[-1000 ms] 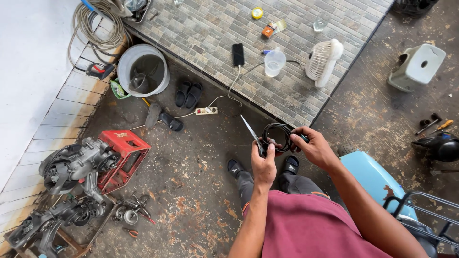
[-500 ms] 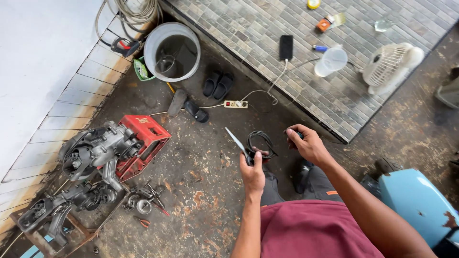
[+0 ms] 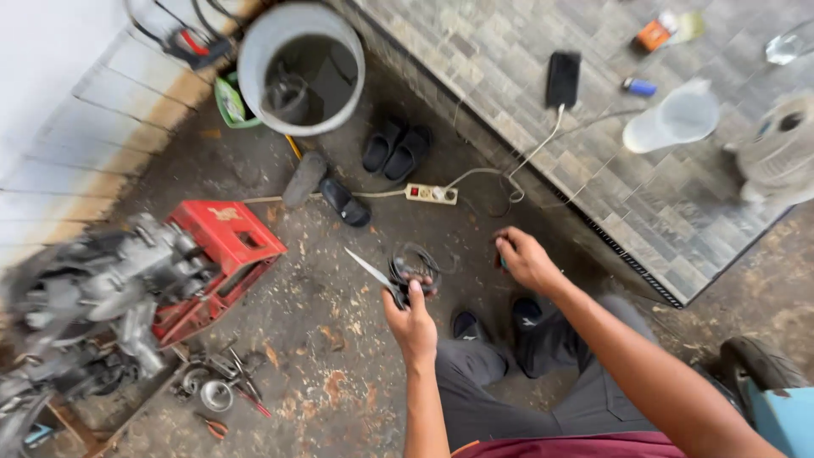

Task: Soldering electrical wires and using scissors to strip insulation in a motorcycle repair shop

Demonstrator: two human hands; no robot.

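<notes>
My left hand (image 3: 413, 315) is raised in front of me, shut on a pair of scissors (image 3: 373, 273) whose blade points up and left. The same hand also holds a loop of black cable (image 3: 421, 257). My right hand (image 3: 523, 259) hangs a short way to the right of the loop, apart from it, with its fingers curled in. Whether something small is pinched in them is too blurred to tell. Below the hands are my knees in grey trousers and my dark shoes (image 3: 469, 325) on the stained concrete floor.
A red crate (image 3: 227, 240) and a grey engine (image 3: 102, 293) lie at left, with small metal parts (image 3: 216, 390) below. A grey bucket (image 3: 301, 64), sandals (image 3: 395, 148) and a power strip (image 3: 431, 194) sit ahead. On the tiled step (image 3: 509, 51) are a phone (image 3: 562, 79), a jug (image 3: 678, 119) and a fan (image 3: 776, 157).
The view has swung down and left, closer to the floor. My right hand has let go of the cable loop and moved right. The left hand still holds scissors and cable.
</notes>
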